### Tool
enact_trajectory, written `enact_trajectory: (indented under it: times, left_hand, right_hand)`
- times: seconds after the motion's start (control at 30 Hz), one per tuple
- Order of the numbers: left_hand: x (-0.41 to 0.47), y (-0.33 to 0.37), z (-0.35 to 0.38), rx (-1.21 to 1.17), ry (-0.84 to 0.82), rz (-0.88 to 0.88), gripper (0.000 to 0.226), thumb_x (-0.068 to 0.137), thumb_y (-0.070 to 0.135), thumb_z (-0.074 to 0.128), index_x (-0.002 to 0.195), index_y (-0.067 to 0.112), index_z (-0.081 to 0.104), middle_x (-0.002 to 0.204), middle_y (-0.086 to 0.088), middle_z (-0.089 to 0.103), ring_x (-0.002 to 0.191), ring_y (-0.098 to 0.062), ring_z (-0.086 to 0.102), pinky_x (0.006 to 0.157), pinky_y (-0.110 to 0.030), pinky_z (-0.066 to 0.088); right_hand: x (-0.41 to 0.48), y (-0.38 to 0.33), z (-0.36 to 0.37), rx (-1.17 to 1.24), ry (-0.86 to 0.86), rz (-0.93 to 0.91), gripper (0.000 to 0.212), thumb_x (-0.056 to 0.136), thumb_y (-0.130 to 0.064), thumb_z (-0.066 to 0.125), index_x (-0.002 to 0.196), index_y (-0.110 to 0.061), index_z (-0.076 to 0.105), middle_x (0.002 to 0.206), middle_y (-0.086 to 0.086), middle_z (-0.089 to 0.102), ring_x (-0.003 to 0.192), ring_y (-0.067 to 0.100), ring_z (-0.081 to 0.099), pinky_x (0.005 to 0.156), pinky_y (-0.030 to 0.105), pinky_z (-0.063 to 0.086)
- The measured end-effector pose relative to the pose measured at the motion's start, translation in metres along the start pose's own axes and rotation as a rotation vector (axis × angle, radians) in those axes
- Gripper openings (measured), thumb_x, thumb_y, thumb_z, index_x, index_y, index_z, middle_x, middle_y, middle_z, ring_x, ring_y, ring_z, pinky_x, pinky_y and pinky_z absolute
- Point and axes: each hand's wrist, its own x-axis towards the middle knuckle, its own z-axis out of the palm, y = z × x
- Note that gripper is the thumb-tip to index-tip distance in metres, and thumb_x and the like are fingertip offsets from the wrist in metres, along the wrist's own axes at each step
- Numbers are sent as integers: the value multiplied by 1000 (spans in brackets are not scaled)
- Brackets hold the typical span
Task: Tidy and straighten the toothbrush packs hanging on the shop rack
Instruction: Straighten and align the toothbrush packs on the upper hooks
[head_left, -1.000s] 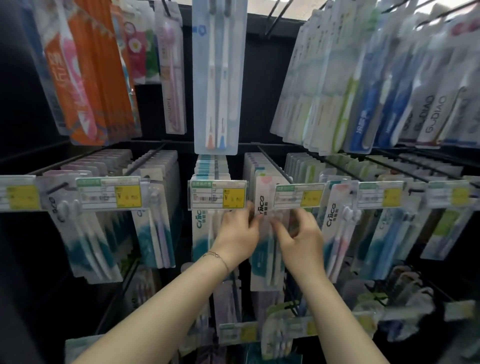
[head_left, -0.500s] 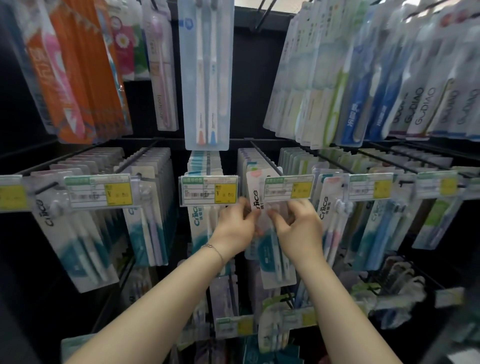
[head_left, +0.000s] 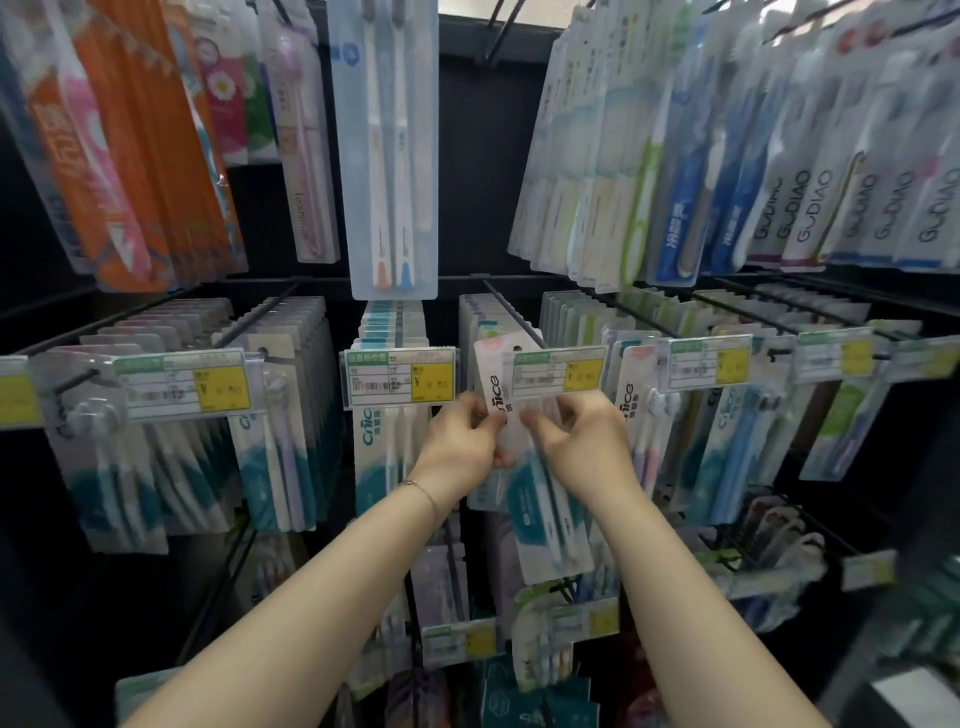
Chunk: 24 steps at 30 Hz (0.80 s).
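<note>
Pinching tilted toothbrush pack (head_left: 540, 499) below price tag (head_left: 558, 371), left grip (head_left: 460, 441) and right grip (head_left: 587, 441) both clamped; rotate gently, square to tag

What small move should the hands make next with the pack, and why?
Probably turn the pack until it hangs straight. The left hand and right hand both pinch it, and it tilts, top leaning left past the price tag, while neighbouring packs hang upright.
</note>
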Motion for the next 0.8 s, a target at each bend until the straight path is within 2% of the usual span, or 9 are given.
enact_trajectory:
  times: [0.07, 0.13, 0.23, 0.3, 0.37, 0.47, 0.63, 0.8]
  left_hand:
    - [-1, -2, -1, 28, 7, 12, 17, 100, 19, 53, 85, 11, 52, 67, -9, 65, 62, -21, 69, 78, -51, 60]
    - [-1, -1, -2, 31, 11, 13, 15, 100, 20, 53, 89, 10, 54, 67, -10, 67, 64, -22, 70, 78, -51, 60]
    - [1, 3, 0, -21, 7, -36, 15, 101, 17, 53, 99, 2, 56, 82, -18, 68, 65, -22, 70, 75, -46, 62]
    - [0, 7, 3, -77, -10, -66, 18, 102, 14, 51, 107, -2, 55, 89, -20, 67, 64, -19, 69, 74, -39, 63]
    - [-2, 6, 7, -123, -24, -69, 17, 102, 14, 50, 107, -2, 55, 88, -16, 67, 64, -18, 70, 75, -37, 63]
    - [-3, 3, 12, -160, -27, -75, 15, 102, 15, 51, 106, 1, 57, 92, -16, 70, 71, -22, 74, 78, -40, 62]
    - [-2, 0, 19, -214, -41, -100, 13, 103, 14, 50, 101, 3, 56, 86, -17, 71, 75, -25, 75, 78, -39, 62]
    - [-2, 2, 22, -298, -83, -108, 11, 103, 12, 48, 99, 6, 56, 87, -16, 69, 71, -22, 72, 73, -34, 61]
  right_hand:
    - [-1, -2, 0, 1, 2, -4, 44, 87, -30, 73, 56, -31, 41, 74, -3, 44, 71, 16, 45, 53, 15, 26]
    - [-2, -4, -1, -9, -2, -6, 46, 87, -30, 73, 55, -30, 40, 76, -2, 44, 72, 17, 45, 54, 17, 27]
    - [0, -7, -4, -41, -17, -49, 41, 88, -28, 72, 57, -30, 45, 82, -1, 45, 77, 19, 48, 62, 23, 32]
    - [3, -7, -5, -93, -24, -90, 17, 89, -29, 70, 75, -21, 65, 91, 1, 50, 83, 20, 52, 71, 27, 41]
    - [6, -6, -6, -157, -29, -118, 17, 89, -29, 69, 96, -14, 72, 98, 3, 52, 88, 22, 55, 77, 33, 48]
    - [11, -4, -10, -212, -60, -128, 23, 91, -30, 67, 105, -13, 71, 102, 5, 53, 91, 25, 57, 80, 37, 51]
    - [16, -2, -13, -234, -92, -94, 27, 89, -34, 66, 109, -16, 66, 109, 2, 54, 96, 25, 59, 86, 45, 53]
    - [18, -3, -17, -309, -78, -39, 33, 89, -42, 63, 116, -24, 53, 103, -3, 57, 93, 23, 59, 77, 37, 51]
